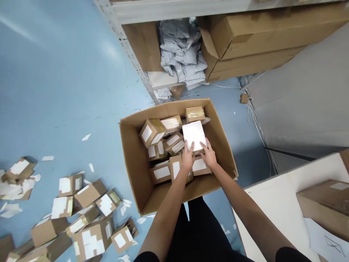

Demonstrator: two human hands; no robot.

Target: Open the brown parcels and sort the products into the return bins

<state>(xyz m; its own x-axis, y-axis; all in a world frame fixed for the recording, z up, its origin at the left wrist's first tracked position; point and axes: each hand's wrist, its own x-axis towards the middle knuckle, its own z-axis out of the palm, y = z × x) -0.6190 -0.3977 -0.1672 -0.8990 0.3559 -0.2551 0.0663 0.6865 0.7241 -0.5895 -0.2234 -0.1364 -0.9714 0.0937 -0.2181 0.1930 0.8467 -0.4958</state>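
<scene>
While gripped, white box (194, 134) between both hands.

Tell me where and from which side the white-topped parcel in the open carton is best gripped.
Probably by its two long side edges, from above and from the near end. The white-topped parcel lies flat on top of the other small boxes in the carton, so its sides are free. The left hand and right hand already rest on its near edge.
</scene>
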